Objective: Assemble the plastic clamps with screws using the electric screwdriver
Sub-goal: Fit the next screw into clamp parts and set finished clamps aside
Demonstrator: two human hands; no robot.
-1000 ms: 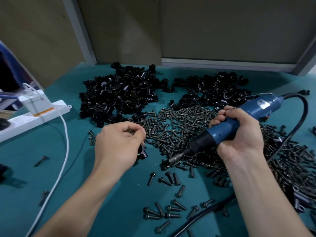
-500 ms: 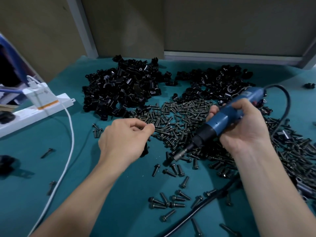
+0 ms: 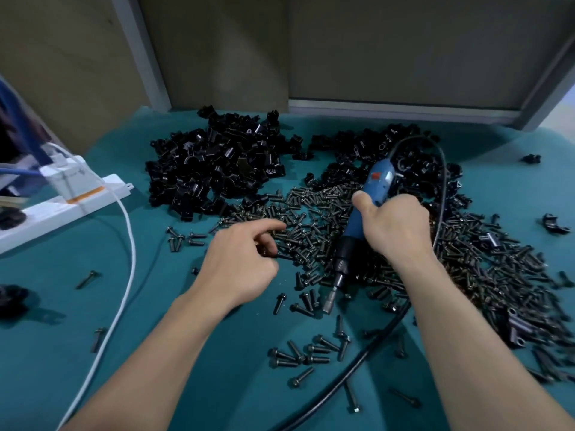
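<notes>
My right hand [image 3: 395, 225] grips the blue electric screwdriver [image 3: 378, 181] by its body, bit end [image 3: 329, 303] pointing down toward me just above the teal table. My left hand [image 3: 239, 262] lies at the near edge of the screw pile [image 3: 311, 219], index finger stretched over the screws. Its other fingers curl round a small black plastic clamp [image 3: 268, 250], mostly hidden. Two heaps of black clamps lie behind, one left [image 3: 217, 169] and one right [image 3: 389, 147].
A white power strip [image 3: 62, 206] with a plug sits at the left, its white cable [image 3: 126, 275] running toward me. The screwdriver's black cord [image 3: 357, 362] crosses the near table. Loose screws [image 3: 298, 356] are scattered in front. Wall panels close the back.
The screwdriver has swung from slanting left to nearly upright, its bit now pointing toward me. My left hand slid right onto the screw pile and stretched out its index finger.
</notes>
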